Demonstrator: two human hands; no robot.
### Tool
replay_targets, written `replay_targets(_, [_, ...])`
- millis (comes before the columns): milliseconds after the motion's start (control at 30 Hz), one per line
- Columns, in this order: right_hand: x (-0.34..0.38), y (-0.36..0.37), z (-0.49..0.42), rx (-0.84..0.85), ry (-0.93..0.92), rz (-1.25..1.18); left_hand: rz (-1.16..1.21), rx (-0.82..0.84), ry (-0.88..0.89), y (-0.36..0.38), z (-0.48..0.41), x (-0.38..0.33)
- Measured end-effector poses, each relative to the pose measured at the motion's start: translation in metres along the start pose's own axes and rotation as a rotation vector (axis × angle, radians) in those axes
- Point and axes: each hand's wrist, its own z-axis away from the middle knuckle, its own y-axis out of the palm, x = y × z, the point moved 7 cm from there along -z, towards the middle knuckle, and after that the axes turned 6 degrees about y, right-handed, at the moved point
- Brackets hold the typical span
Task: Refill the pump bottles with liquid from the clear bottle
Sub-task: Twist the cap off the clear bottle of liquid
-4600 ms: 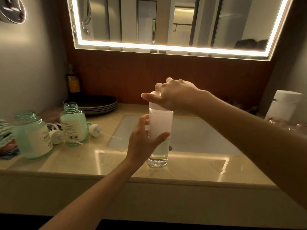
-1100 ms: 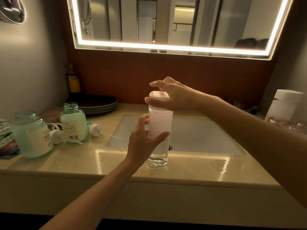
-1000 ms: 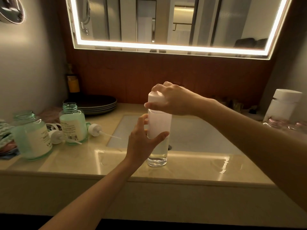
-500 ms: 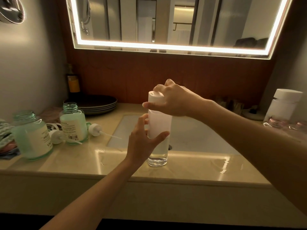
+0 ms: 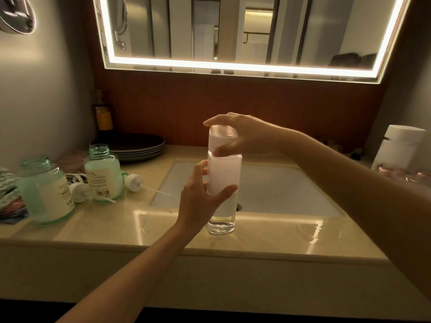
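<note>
- Far left edge: crumpled cloth (image 5: 7,186) on the counter (image 5: 268,236), partly cut off.
- Big pump bottle (image 5: 47,193): green glass, upright, neck open, just right of the cloth.
- Pump (image 5: 80,191) lies on its side between the two green bottles.
- Small pump bottle (image 5: 103,176): upright, neck open, pale liquid inside, behind and right of the big one.
- Second pump (image 5: 133,181) lies just right of the small bottle, tube pointing toward the sink (image 5: 279,187).
- Behind them: stack of dark plates (image 5: 140,145) and a dark bottle with a yellow label (image 5: 103,116) in the corner.
- Left hand (image 5: 200,202) wraps the middle of the clear bottle (image 5: 224,180), thumb across the front, fingers round the back.
- Clear bottle stands upright on the counter's front strip, before the sink; clear liquid shows at the bottom.
- White cap (image 5: 220,139) sits on its neck; how tight, cannot tell.
- Right hand (image 5: 246,134) clamps the cap from the right, fingers over the top, thumb at its lower edge.
- Far right: white jar (image 5: 397,150) with white lid, well apart.
</note>
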Motion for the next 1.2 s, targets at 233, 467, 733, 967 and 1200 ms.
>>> replay_targets(233, [-0.007, -0.001, 0.000, 0.043, -0.007, -0.172, 0.010, 0.005, -0.017, -0.003, -0.001, 0.000])
replay_targets(467, [-0.014, -0.015, 0.001, -0.191, 0.013, -0.308, 0.005, 0.005, -0.002, -0.025, -0.003, 0.011])
replay_targets(733, [-0.035, 0.056, 0.005, -0.011, 0.140, -0.418, 0.017, -0.011, -0.012, -0.079, 0.000, 0.032])
replay_targets(967, [-0.021, 0.152, 0.014, 0.261, 0.147, -0.205, 0.090, 0.024, -0.041, -0.102, 0.002, 0.040])
replay_targets(1200, [-0.018, 0.171, 0.016, 0.283, 0.126, -0.132, 0.174, 0.094, -0.120, -0.099, 0.008, 0.052])
